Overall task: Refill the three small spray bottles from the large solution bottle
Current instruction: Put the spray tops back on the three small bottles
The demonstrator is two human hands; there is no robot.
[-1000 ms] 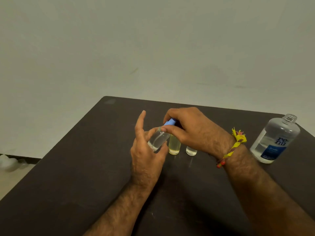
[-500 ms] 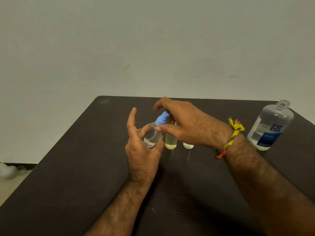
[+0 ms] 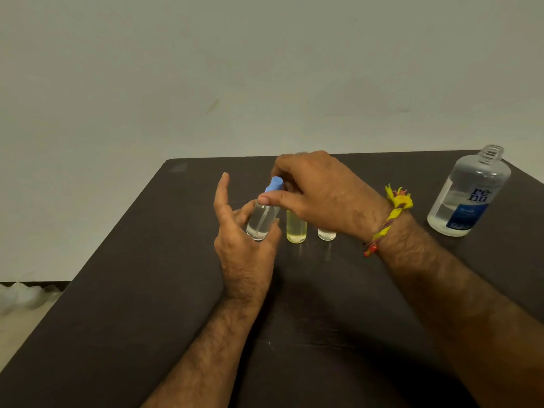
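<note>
Your left hand (image 3: 245,248) holds a small clear spray bottle (image 3: 262,220) above the dark table (image 3: 147,290), thumb and curled fingers wrapped round its lower body while the index finger sticks up straight and free beside it. The bottle leans a little to the right, and a thin tube shows through the clear liquid inside. Your right hand (image 3: 321,195) comes in from the right and pinches the bottle's blue spray cap (image 3: 274,184), the thumb pressed at the neck just under the cap and the other fingers curled over its far side; whether the cap is fully seated you cannot tell from here. Just to the right of the held bottle, standing upright on the table, is a second small bottle with yellowish liquid (image 3: 296,229), and just beside that a third small bottle with clear liquid (image 3: 327,234); the tops of both are hidden behind your right hand. The large solution bottle (image 3: 468,195) stands well apart at the table's far right, uncapped, its threaded neck bare, partly full, with a blue label. A yellow and red thread band (image 3: 388,219) is tied round your right wrist. A plain pale wall (image 3: 265,69) rises behind the table.
</note>
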